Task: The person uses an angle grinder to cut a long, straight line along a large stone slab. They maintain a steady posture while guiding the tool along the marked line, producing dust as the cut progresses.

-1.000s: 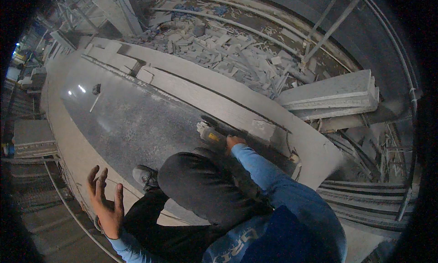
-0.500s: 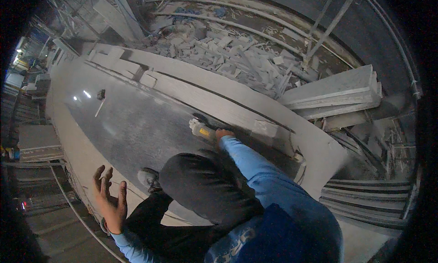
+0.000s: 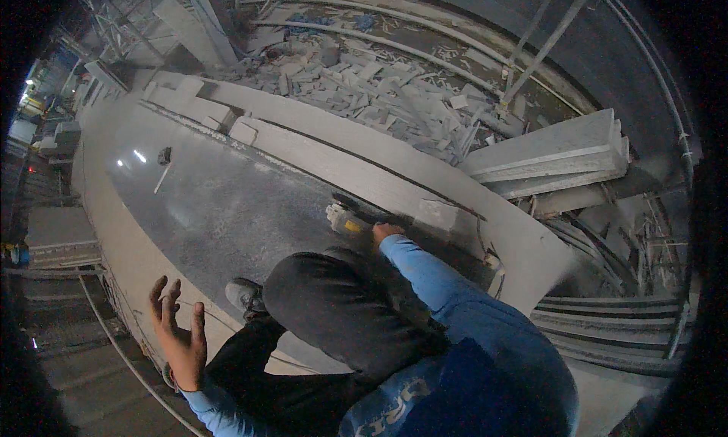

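Observation:
My right hand [image 3: 388, 231] is closed round the rear of an angle grinder [image 3: 350, 220] with a pale head and a yellow patch on its body. The grinder's dark disc is at the far long edge of a dark grey stone slab [image 3: 227, 198], though I cannot tell whether it touches. My left hand [image 3: 182, 337] is raised above the slab's near left border, its dusty fingers apart and holding nothing. On the slab's left part lie a small dark lump [image 3: 164, 156] and a thin white stick [image 3: 162, 178].
Broken stone offcuts [image 3: 371, 88] are heaped beyond the slab. Thick stone pieces [image 3: 546, 149] are stacked at the far right. Pale stone strips [image 3: 303, 149] run along the slab's far side. My bent knee [image 3: 318, 293] and shoe [image 3: 244, 294] are over the slab. A cable [image 3: 125, 357] hangs at lower left.
My right hand and the grinder have moved a little to the right along the slab's far edge. The left hand stays raised and open, almost unmoved. The view has shifted slightly.

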The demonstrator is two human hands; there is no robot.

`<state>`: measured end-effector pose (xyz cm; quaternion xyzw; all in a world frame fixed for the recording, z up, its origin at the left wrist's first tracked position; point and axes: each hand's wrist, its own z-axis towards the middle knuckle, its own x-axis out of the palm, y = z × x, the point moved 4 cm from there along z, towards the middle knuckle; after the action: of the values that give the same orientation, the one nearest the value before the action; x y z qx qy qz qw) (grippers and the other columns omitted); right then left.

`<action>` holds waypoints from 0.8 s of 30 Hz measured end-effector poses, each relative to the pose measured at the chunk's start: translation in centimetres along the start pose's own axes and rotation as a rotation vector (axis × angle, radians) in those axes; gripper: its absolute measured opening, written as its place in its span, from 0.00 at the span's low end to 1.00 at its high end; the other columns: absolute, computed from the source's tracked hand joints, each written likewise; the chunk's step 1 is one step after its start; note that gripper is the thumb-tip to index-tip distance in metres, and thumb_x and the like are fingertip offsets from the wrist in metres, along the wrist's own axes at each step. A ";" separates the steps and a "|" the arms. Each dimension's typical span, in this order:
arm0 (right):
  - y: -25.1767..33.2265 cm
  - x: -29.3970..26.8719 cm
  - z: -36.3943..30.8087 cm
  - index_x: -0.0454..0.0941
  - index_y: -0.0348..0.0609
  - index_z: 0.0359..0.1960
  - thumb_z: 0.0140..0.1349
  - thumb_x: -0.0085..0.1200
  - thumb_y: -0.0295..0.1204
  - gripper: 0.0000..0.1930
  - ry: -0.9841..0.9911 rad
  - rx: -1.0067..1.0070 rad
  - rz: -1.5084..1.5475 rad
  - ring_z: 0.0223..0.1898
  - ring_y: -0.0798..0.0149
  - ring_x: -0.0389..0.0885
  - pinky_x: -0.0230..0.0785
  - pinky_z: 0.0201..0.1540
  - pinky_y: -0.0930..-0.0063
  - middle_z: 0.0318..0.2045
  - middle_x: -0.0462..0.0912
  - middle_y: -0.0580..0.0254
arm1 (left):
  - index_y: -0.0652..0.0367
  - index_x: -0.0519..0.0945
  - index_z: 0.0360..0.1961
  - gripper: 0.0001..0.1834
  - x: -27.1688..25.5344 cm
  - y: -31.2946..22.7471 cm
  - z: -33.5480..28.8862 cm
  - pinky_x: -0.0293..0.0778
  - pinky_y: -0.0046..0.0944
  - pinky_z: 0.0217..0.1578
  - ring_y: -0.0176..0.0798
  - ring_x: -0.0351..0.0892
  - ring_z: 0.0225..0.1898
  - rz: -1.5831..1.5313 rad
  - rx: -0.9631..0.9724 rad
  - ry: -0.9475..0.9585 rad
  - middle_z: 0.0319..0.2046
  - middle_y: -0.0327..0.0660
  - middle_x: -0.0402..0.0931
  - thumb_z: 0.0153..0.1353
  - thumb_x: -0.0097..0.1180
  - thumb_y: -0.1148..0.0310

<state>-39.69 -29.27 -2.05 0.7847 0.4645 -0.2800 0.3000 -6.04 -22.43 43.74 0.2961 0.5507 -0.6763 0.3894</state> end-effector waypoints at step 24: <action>6.5 -7.0 -5.4 0.71 0.38 0.45 0.58 0.44 0.31 0.15 0.017 -0.243 -0.073 0.50 0.49 0.74 0.67 0.50 0.55 0.45 0.76 0.46 | 0.62 0.72 0.48 0.20 0.3 -0.3 -0.1 0.66 0.45 0.49 0.49 0.66 0.54 0.125 0.012 0.029 0.55 0.48 0.62 0.53 0.57 0.74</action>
<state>-35.88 -31.75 7.90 0.7275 0.5257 -0.2257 0.3787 -6.48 -22.36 43.61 0.3418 0.5327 -0.6497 0.4211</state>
